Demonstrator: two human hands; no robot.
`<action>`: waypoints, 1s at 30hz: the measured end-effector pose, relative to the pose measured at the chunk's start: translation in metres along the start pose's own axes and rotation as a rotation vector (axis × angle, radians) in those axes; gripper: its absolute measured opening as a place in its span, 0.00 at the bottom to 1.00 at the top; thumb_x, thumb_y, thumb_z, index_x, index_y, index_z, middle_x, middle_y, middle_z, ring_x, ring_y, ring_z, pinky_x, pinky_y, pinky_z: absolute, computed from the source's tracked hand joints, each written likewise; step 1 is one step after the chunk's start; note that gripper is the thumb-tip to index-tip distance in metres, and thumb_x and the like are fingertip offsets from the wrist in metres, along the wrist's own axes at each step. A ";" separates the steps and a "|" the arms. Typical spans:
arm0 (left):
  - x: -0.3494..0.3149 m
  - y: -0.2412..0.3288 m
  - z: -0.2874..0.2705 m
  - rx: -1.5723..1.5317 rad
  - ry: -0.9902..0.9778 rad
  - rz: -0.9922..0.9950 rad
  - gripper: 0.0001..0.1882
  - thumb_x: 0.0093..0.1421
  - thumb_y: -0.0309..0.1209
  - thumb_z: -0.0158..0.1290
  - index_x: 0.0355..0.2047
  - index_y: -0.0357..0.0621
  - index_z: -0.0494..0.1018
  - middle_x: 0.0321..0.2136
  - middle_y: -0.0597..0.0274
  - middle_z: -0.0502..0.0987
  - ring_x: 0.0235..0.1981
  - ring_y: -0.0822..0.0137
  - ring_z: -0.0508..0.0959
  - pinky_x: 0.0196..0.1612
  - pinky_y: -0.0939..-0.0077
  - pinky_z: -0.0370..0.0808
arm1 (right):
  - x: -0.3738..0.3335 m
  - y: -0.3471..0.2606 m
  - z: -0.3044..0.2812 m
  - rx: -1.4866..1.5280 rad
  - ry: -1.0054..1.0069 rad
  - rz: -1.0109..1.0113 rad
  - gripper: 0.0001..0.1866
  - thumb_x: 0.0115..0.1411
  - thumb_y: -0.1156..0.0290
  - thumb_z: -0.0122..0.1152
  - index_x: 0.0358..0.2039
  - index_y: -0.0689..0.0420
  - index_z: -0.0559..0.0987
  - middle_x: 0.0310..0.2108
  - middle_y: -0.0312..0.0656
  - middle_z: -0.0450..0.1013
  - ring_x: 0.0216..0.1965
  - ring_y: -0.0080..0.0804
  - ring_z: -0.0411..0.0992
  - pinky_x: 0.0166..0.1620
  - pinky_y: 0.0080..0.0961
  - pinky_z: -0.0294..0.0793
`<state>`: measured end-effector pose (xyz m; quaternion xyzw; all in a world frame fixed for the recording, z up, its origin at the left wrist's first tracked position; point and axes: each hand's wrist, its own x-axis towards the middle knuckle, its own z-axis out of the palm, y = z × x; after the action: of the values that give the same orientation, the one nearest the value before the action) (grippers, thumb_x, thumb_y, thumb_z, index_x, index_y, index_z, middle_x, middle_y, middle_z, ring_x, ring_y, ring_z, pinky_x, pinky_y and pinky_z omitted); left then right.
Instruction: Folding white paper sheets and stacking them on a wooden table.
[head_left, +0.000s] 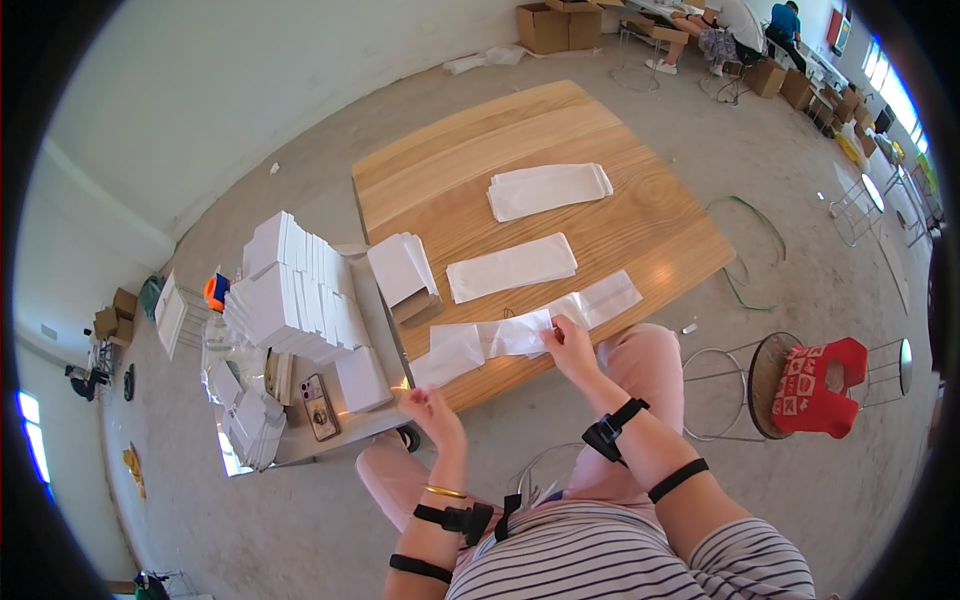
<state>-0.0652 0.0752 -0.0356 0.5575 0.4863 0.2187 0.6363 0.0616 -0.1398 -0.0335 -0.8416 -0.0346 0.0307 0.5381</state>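
Note:
Several thin white sheets or flat sleeves (515,334) lie overlapping in a row along the table's near edge; their exact kind is unclear. My right hand (572,350) pinches the edge of the shiny, slightly raised middle one. At the near left corner of the table, my left hand (435,415) has its fingers curled together close to the row's left end. Whether anything thin is between those fingertips is too small to tell. Farther in lie two neat flat stacks of the same white material, a middle stack (512,268) and a far stack (550,191).
A white open-ended box (404,272) rests at the wooden table's (640,200) left edge. On a metal side table, piled white boxes (295,290) stand beside a phone (320,407). A stool with a red bag (815,387) is at right. Other people sit at the far right.

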 end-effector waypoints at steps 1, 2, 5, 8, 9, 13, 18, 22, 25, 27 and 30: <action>-0.005 -0.003 -0.001 0.275 -0.172 0.344 0.24 0.66 0.35 0.50 0.59 0.37 0.61 0.62 0.52 0.63 0.66 0.57 0.61 0.66 0.64 0.56 | 0.000 0.001 -0.003 -0.036 -0.015 0.007 0.12 0.59 0.66 0.63 0.38 0.60 0.77 0.25 0.48 0.75 0.27 0.45 0.75 0.33 0.39 0.72; -0.013 -0.002 0.000 0.546 -0.348 0.688 0.22 0.66 0.35 0.50 0.56 0.37 0.62 0.61 0.51 0.64 0.65 0.54 0.61 0.66 0.61 0.57 | -0.001 0.002 -0.007 -0.073 -0.027 0.014 0.12 0.58 0.66 0.63 0.40 0.58 0.77 0.25 0.48 0.76 0.28 0.45 0.75 0.34 0.39 0.73; -0.020 0.018 0.035 0.810 -0.685 1.131 0.27 0.67 0.40 0.49 0.62 0.40 0.60 0.64 0.48 0.60 0.67 0.47 0.58 0.69 0.53 0.51 | -0.003 0.003 -0.011 -0.051 -0.038 0.009 0.14 0.57 0.67 0.64 0.42 0.58 0.75 0.25 0.47 0.75 0.29 0.45 0.76 0.34 0.39 0.73; 0.000 0.012 0.047 1.182 -0.595 1.231 0.34 0.67 0.47 0.47 0.68 0.45 0.56 0.69 0.47 0.54 0.70 0.46 0.52 0.71 0.45 0.42 | -0.004 -0.004 -0.013 -0.088 -0.104 -0.017 0.14 0.57 0.68 0.65 0.41 0.58 0.74 0.24 0.47 0.75 0.29 0.46 0.75 0.34 0.40 0.72; 0.004 0.010 0.046 1.179 -0.600 1.229 0.34 0.67 0.47 0.47 0.68 0.45 0.56 0.69 0.47 0.54 0.70 0.46 0.52 0.71 0.45 0.42 | -0.004 -0.005 -0.015 -0.092 -0.103 -0.013 0.14 0.57 0.68 0.65 0.41 0.58 0.74 0.24 0.47 0.75 0.29 0.46 0.75 0.34 0.40 0.72; -0.006 0.000 0.047 1.307 -0.642 1.057 0.37 0.67 0.51 0.45 0.71 0.48 0.51 0.71 0.48 0.49 0.72 0.48 0.48 0.70 0.38 0.35 | 0.002 0.009 -0.028 -0.131 -0.085 -0.036 0.14 0.55 0.69 0.66 0.40 0.57 0.73 0.24 0.46 0.74 0.28 0.47 0.75 0.33 0.41 0.72; -0.032 -0.006 0.048 1.271 -0.607 1.007 0.38 0.65 0.50 0.48 0.69 0.45 0.53 0.69 0.46 0.53 0.70 0.48 0.51 0.69 0.36 0.36 | 0.010 0.015 -0.041 -0.186 -0.047 -0.025 0.14 0.55 0.69 0.66 0.39 0.56 0.72 0.23 0.45 0.73 0.28 0.47 0.75 0.32 0.41 0.71; -0.034 -0.005 0.059 1.223 -0.526 1.096 0.37 0.64 0.49 0.51 0.67 0.43 0.57 0.66 0.45 0.56 0.69 0.48 0.54 0.70 0.36 0.35 | 0.019 0.012 -0.043 -0.191 -0.001 -0.025 0.14 0.55 0.70 0.66 0.38 0.55 0.70 0.23 0.44 0.74 0.28 0.47 0.75 0.31 0.40 0.70; -0.036 -0.004 0.067 1.214 -0.527 1.105 0.35 0.64 0.49 0.51 0.65 0.43 0.60 0.65 0.44 0.57 0.68 0.47 0.55 0.70 0.36 0.35 | 0.027 0.018 -0.044 -0.241 0.049 -0.037 0.15 0.54 0.70 0.67 0.36 0.55 0.69 0.23 0.43 0.74 0.28 0.47 0.75 0.32 0.41 0.69; -0.040 -0.003 0.072 1.196 -0.542 1.089 0.34 0.64 0.48 0.51 0.65 0.42 0.61 0.65 0.44 0.58 0.67 0.47 0.57 0.69 0.36 0.35 | 0.032 0.027 -0.045 -0.301 0.086 -0.061 0.15 0.53 0.70 0.67 0.35 0.54 0.68 0.23 0.43 0.74 0.29 0.47 0.75 0.33 0.42 0.69; -0.044 -0.001 0.072 1.210 -0.543 1.070 0.33 0.64 0.48 0.50 0.64 0.42 0.62 0.64 0.43 0.59 0.66 0.47 0.57 0.69 0.36 0.34 | 0.034 0.033 -0.043 -0.379 0.108 -0.155 0.16 0.52 0.69 0.69 0.34 0.54 0.69 0.23 0.43 0.74 0.30 0.47 0.74 0.36 0.42 0.67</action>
<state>-0.0220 0.0027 -0.0264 0.9894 0.0211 0.0514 0.1345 0.1004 -0.1892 -0.0463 -0.9231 -0.0755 -0.0633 0.3718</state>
